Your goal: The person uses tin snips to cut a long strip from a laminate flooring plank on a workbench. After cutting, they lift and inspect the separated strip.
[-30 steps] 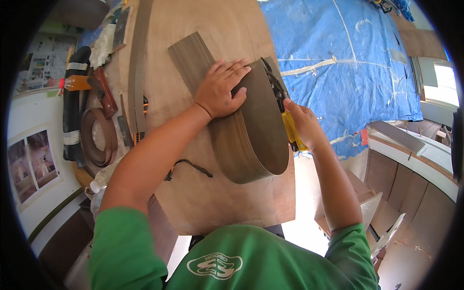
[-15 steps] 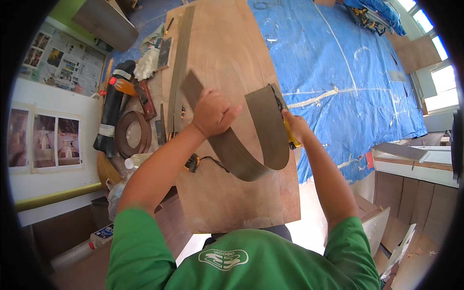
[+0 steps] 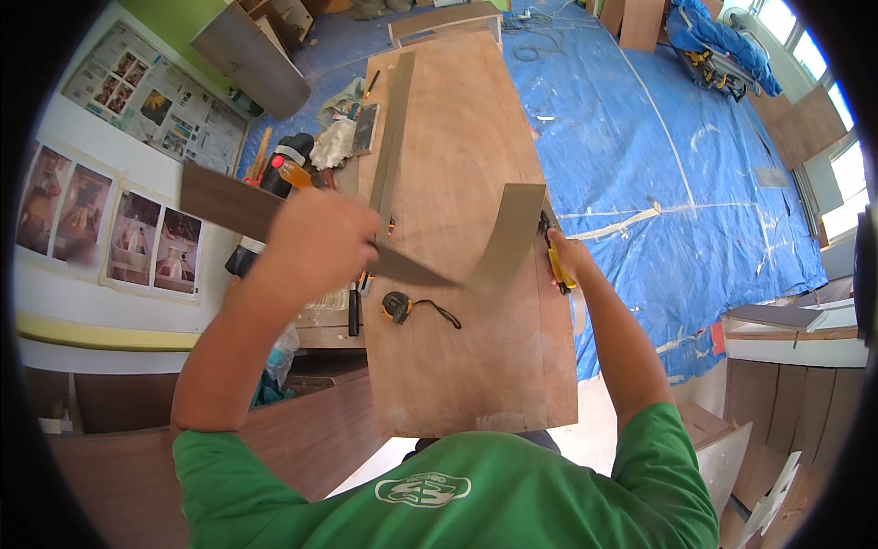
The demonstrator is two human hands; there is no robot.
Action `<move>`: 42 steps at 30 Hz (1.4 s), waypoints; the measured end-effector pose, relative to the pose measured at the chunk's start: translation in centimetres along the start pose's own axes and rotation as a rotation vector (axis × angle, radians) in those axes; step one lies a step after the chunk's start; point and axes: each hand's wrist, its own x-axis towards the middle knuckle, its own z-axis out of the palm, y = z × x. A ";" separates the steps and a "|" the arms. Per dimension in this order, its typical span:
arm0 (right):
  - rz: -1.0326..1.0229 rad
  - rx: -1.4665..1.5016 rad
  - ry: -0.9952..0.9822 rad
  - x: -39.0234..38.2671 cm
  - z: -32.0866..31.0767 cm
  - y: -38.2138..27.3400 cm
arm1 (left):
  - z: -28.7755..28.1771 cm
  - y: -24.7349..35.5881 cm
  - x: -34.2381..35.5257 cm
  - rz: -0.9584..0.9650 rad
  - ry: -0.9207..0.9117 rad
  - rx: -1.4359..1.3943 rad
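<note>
A flexible brown edging strip bends in a shallow V above the plywood board. My left hand, blurred by motion, is closed around the strip left of the board, and the strip's free end sticks out past it to the left. At the board's right edge my right hand grips a yellow and black utility knife, close beside the strip's other end. Whether its fingers also pinch the strip is hidden. A tape measure with a black wrist strap lies on the board below the strip.
A long brown strip lies along the board's left side, near a pencil. Left of it are a white crumpled cloth and an orange bottle. Blue sheeting covers the floor at right.
My left hand has swung left, drawing out the strip's deep U-shaped curve. The right hand stays by the board's right edge with the knife. The view has shifted, showing more beyond the board's far end.
</note>
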 end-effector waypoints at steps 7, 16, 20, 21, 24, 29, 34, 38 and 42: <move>-0.019 0.013 0.016 0.9 -0.3 1.0 | -4.7 -6.7 3.1 -0.474 0.318 0.181; -0.011 -0.008 0.019 0.3 0.1 0.4 | 4.6 -6.2 16.8 -0.516 0.141 -0.052; -0.010 0.009 0.034 0.1 0.1 0.6 | 13.5 3.8 19.2 -0.379 -0.034 -0.142; -0.022 -0.003 0.014 0.5 -0.2 0.7 | 14.7 5.8 19.4 -0.349 -0.095 -0.185; -0.032 0.003 0.005 0.8 -0.2 1.4 | 18.5 10.6 19.3 -0.350 -0.178 -0.345; -0.058 -0.019 -0.015 1.1 -0.1 1.1 | 22.7 11.9 20.5 -0.505 -0.280 -0.545; -0.057 0.038 0.003 0.5 -0.2 1.2 | 22.5 13.0 20.1 -0.469 -0.171 -0.565; -0.040 -0.013 0.045 0.5 -0.1 0.9 | 21.9 14.0 22.8 -0.162 0.179 -0.729; -0.049 -0.102 0.017 1.2 -0.1 1.5 | 20.2 18.9 28.4 0.204 0.184 -0.661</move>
